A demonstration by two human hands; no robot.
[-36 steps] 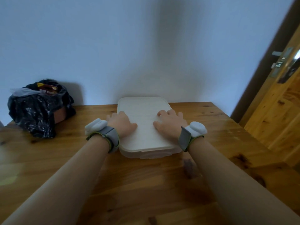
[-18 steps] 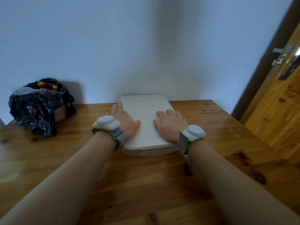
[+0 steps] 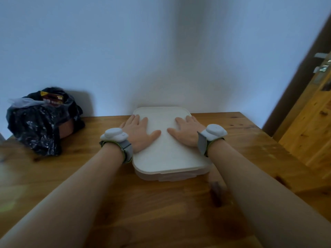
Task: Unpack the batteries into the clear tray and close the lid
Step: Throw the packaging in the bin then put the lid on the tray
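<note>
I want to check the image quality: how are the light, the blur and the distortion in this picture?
Head view: dim, bluish light, with a soft shadow on the wall above the lid; the table and the black bag look soft; wide-angle stretch tilts the door; left hand and right hand are moderately clear.

Both hands have slid toward the far end of the lid (image 3: 166,140). The left hand (image 3: 138,134), earlier curled at the lid's near left edge, now lies flat with fingers extended. The right hand (image 3: 187,132), earlier nearer the middle, now rests flat closer to the right edge, thumbs pointing inward.
</note>
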